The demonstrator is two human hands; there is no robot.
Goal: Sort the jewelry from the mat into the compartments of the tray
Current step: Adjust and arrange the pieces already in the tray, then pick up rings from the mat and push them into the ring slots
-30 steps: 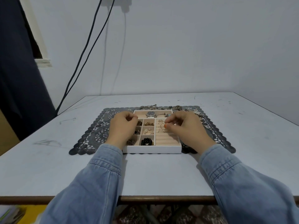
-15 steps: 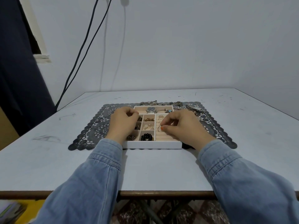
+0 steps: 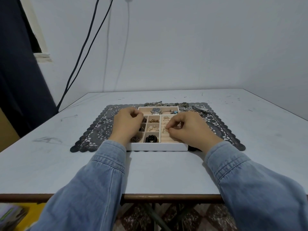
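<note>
A white tray (image 3: 158, 147) with beige compartments sits on a dark lace mat (image 3: 98, 130). Its back compartment holds a watch (image 3: 156, 111) and a bracelet; the small cells hold gold pieces, rings and black beads (image 3: 151, 139). The ring-slot section (image 3: 166, 139) on the right carries several gold rings. My right hand (image 3: 188, 129) hovers over that section, thumb and forefinger pinched together on what looks like a thin gold ring (image 3: 165, 130). My left hand (image 3: 128, 125) rests curled over the tray's left column, hiding those cells; I cannot tell if it holds anything.
More chains and metal pieces (image 3: 166, 104) lie on the mat behind the tray, and a strap-like piece (image 3: 201, 110) lies at the back right. The white table (image 3: 166, 172) ends in a brown front edge. Black cables (image 3: 86, 47) hang down the wall at the left.
My right hand's pinching fingers have slid slightly toward me along the ring slots. The left hand has stayed in place. The camera has tilted a little.
</note>
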